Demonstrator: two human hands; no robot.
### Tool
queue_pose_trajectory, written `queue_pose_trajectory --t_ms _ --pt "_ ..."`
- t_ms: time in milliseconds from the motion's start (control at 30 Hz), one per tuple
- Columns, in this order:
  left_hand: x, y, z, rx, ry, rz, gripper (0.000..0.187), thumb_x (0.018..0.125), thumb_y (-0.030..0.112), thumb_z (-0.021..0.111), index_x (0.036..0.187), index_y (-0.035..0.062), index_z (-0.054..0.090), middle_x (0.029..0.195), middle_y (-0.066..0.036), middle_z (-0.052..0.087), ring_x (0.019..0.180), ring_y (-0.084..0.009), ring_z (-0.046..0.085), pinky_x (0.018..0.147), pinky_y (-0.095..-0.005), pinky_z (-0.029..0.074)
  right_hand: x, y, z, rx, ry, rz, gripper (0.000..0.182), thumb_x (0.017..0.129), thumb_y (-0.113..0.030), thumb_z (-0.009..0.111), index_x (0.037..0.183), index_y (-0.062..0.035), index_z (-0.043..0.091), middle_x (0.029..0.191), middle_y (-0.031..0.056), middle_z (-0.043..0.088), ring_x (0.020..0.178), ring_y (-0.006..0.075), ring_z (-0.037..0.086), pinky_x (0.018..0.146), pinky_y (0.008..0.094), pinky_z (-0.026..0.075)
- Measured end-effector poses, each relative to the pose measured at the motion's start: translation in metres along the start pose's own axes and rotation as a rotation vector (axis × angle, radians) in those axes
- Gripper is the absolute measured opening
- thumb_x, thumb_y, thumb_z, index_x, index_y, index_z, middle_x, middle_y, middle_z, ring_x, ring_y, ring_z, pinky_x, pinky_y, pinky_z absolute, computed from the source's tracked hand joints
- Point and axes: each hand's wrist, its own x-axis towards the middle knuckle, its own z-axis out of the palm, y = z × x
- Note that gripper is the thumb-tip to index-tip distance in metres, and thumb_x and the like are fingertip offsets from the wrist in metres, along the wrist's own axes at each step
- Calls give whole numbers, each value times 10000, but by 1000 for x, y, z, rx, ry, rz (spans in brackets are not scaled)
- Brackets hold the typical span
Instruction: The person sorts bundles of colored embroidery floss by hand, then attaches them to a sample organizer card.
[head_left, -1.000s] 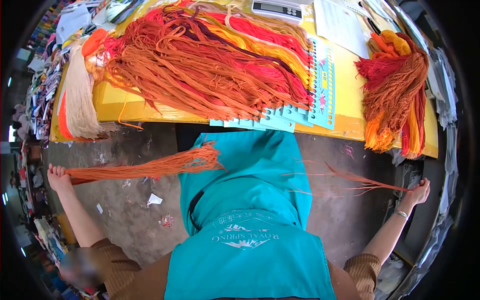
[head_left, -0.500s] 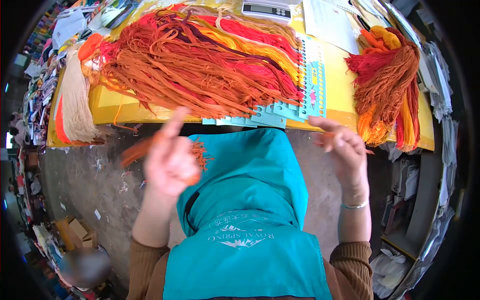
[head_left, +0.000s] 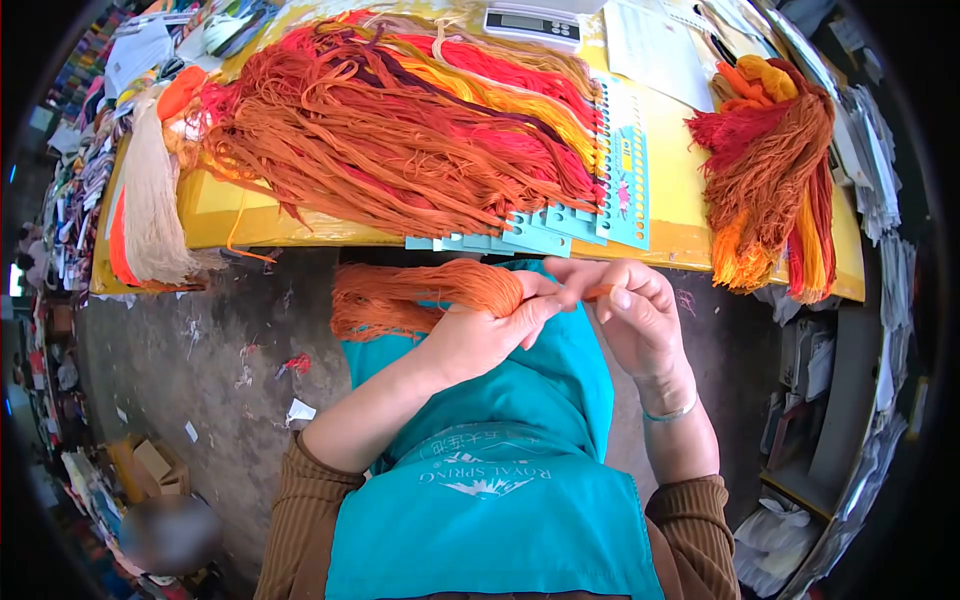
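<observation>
My left hand (head_left: 490, 335) is closed around a bundle of orange thread (head_left: 400, 295), which hangs to the left above my lap over the teal apron (head_left: 480, 400). The bundle's right end passes between my thumb and fingers. Close beside it, my right hand (head_left: 635, 305) pinches a small orange end of thread (head_left: 598, 292), its fingers meeting my left fingertips. Just beyond, on the table, lies a wide spread of rust, red and yellow threads (head_left: 390, 150), its right ends at punched teal cards (head_left: 625, 170).
The yellow table (head_left: 670, 230) has a digital scale (head_left: 533, 25) and white papers (head_left: 655, 50) at the back. A multicoloured hank (head_left: 775, 170) hangs over its right edge, a cream hank (head_left: 155, 200) over the left. Scraps lie on the floor; a cardboard box (head_left: 160, 465) stands lower left.
My left hand has swung right, and the orange bundle now shows at full width. My right hand has shifted left, so both hands meet above my lap.
</observation>
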Motion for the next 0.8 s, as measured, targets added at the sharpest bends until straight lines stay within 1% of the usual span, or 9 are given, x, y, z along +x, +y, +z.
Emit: queue_pose_trajectory --t_ms 133,167,200,233,333,433,567,633,800 --pt "0 4 -1 -30 45 -57 206 972 188 585 1108 37 622 659 46 498 598 -28 447 533 -210 367 0 8 -11 42 0 3 240 960 -202 568 769 -58 579 870 102 671 1049 272 616 952 432 453" --pt "-1 11 -3 77 46 -42 314 959 132 583 1244 6 546 725 39 502 656 -39 468 599 -196 402 2 9 -14 -59 24 -18 254 973 -222 551 789 -51 587 846 89 662 975 238 623 924 403 464" --pt "0 12 -2 77 44 -47 314 959 132 583 1244 6 546 725 39 502 656 -39 468 599 -196 402 3 9 -16 -159 48 -37 272 986 -241 534 809 -44 594 822 75 652 900 204 629 895 373 475" --pt "0 12 1 131 94 53 348 950 122 595 1276 20 531 747 43 501 665 -37 465 606 -193 403 2 8 -15 -157 51 -36 272 986 -241 534 809 -44 594 822 75 652 900 204 629 895 373 475" --pt "1 11 3 224 125 89 407 916 95 639 1309 53 541 851 17 524 704 -55 496 637 -211 431 0 7 -13 -377 67 156 443 1021 -371 432 903 20 603 877 96 627 839 173 585 818 306 463" --pt "8 5 4 567 207 372 272 876 87 679 1133 5 645 927 -74 531 733 -175 576 664 -289 484 4 2 -3 -499 8 186 488 1024 -400 420 919 35 615 883 86 633 821 158 587 802 308 480" --pt "10 4 2 523 174 280 158 875 71 672 1011 -7 658 923 -71 529 726 -183 578 662 -316 484 6 3 -2 -411 27 223 422 1008 -362 505 920 34 623 865 79 655 814 118 616 736 266 513" --pt "12 1 0 499 166 250 74 873 77 673 877 19 626 883 -59 541 792 -174 543 677 -307 454 4 8 -10 -389 -3 387 324 965 -290 609 966 34 608 839 45 636 775 83 585 687 236 495" --pt "21 -13 -3 403 232 249 119 903 75 646 816 23 584 814 -23 529 755 -123 510 683 -258 424 5 12 -3 -401 168 259 314 843 -85 745 1091 -12 567 681 -26 536 650 31 493 612 210 438"
